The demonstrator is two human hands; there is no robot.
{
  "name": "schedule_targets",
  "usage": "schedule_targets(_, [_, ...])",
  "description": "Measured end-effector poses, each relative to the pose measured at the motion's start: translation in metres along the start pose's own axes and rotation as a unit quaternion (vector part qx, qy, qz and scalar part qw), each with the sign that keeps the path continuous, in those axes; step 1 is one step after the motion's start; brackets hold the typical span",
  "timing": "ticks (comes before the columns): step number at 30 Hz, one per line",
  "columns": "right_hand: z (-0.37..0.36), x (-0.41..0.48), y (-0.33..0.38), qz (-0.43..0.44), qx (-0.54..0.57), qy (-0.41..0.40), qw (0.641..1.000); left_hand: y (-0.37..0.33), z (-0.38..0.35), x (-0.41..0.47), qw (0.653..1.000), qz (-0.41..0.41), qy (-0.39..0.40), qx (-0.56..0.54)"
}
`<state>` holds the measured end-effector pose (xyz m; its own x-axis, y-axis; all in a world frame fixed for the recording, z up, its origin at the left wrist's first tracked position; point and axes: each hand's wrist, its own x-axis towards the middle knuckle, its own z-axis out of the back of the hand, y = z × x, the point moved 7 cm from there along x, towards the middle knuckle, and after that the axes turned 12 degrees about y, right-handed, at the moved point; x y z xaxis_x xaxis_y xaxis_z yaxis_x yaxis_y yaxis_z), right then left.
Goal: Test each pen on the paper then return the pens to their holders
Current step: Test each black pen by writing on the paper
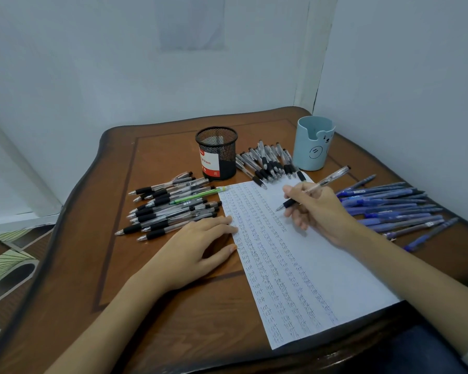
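Observation:
A white paper sheet (333,255) lies on the table, covered with several columns of the handwritten word "test". My right hand (318,211) grips a clear pen with a black grip (330,178), its tip just at the paper near the sheet's upper part. My left hand (197,247) rests flat, fingers on the paper's left edge. A black mesh holder (218,153) and a light blue bear holder (312,143) stand behind the paper. A pile of black pens (168,209) lies left, another pile of black pens (268,163) sits between the holders, and blue pens (389,209) lie right.
The wooden table (173,314) fills the view, set into a corner of pale walls. One green pen (197,195) lies in the left pile. A patterned floor (8,265) shows at the left, beyond the table's curved edge.

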<state>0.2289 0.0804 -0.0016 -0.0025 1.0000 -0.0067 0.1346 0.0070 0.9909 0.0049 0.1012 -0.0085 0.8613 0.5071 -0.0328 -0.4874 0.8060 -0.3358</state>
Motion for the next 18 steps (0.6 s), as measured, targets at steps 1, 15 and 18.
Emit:
schedule_targets(1, [-0.0018,-0.0011,-0.0007,0.004,-0.005,-0.002,1.000,0.0004,-0.0005,0.0003,1.000,0.001,0.002,0.000])
schedule_targets(15, [0.0052,-0.0032,-0.0050,0.036,-0.211,-0.065,0.975,0.0020,-0.0005,0.0003,1.000,0.000,-0.010,0.005])
schedule_targets(18, [0.0038,-0.0032,-0.0042,0.040,-0.210,-0.058,0.975,0.0021,-0.0010,0.0001,1.000,0.001,-0.008,0.006])
